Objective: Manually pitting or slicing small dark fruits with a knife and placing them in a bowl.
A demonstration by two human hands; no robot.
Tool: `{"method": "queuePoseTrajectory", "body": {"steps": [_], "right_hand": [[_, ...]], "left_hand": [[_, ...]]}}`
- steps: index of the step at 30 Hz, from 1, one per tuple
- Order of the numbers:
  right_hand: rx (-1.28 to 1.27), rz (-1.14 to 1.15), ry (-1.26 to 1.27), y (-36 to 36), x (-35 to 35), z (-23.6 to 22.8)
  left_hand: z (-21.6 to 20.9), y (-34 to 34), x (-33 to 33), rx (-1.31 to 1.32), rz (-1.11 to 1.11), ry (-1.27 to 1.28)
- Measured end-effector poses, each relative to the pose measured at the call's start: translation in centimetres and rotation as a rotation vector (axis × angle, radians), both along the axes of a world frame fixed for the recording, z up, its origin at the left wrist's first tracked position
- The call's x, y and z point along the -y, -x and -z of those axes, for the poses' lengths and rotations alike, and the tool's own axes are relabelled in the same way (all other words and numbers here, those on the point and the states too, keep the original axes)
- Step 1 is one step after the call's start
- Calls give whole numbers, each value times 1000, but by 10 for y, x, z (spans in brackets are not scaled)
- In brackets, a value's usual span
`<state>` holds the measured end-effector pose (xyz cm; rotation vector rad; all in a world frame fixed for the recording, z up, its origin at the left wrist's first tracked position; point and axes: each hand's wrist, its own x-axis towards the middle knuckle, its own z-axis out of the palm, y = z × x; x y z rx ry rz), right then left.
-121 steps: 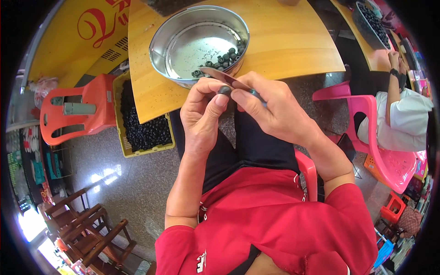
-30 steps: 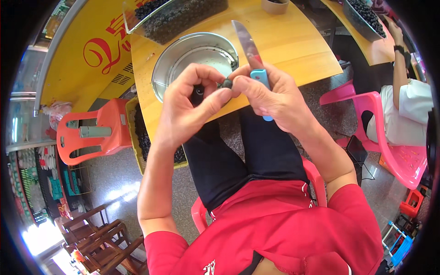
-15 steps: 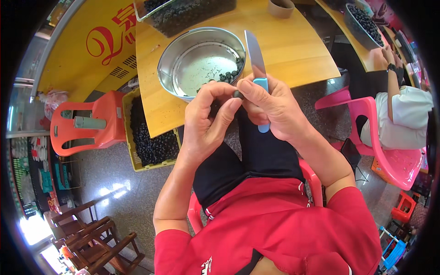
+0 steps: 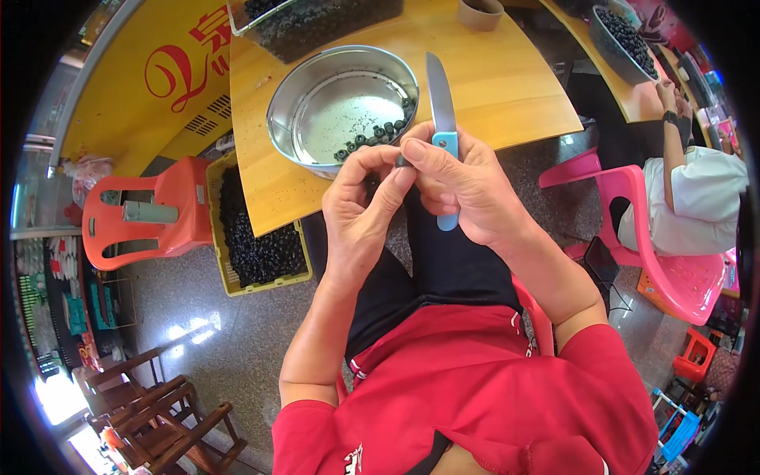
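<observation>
My left hand (image 4: 354, 207) is closed, with thumb and forefinger pinching a small black round piece (image 4: 402, 161). The thumb and forefinger of my right hand (image 4: 469, 180) meet the same piece from the other side. My right hand also grips a folding knife (image 4: 440, 89); its blade points up and away, and the blue handle shows above and below the fingers. Just beyond my hands, a round metal pan (image 4: 286, 149) stands on the wooden table. Several black pieces (image 4: 378, 133) sit along its near right side, with dark crumbs on its bottom.
A clear bin (image 4: 332, 28) of black pieces and a brown cup (image 4: 480, 14) stand farther back. Left of my legs is a yellow crate (image 4: 229, 283) full of black pieces, beside an orange chair (image 4: 184, 202). At right, a person sits on a pink chair (image 4: 689, 285).
The view has shifted slightly, moving the table and pan a little left in the picture. The knife blade stands a bit more upright; both hands still hold the piece.
</observation>
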<state>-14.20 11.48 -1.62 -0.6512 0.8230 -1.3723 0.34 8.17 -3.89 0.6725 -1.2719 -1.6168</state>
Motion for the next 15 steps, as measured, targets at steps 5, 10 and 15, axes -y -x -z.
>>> {"method": "queuePoseTrajectory", "body": {"steps": [5,10,15], "right_hand": [[7,-82,31,6,-3,4],[-6,-90,53,8,-5,5],[-149,-48,91,10,-6,2]], "left_hand": [[4,-3,1,-28,23,74],[6,-2,-1,-63,32,28],[6,4,-4,-216,66,-138]]}}
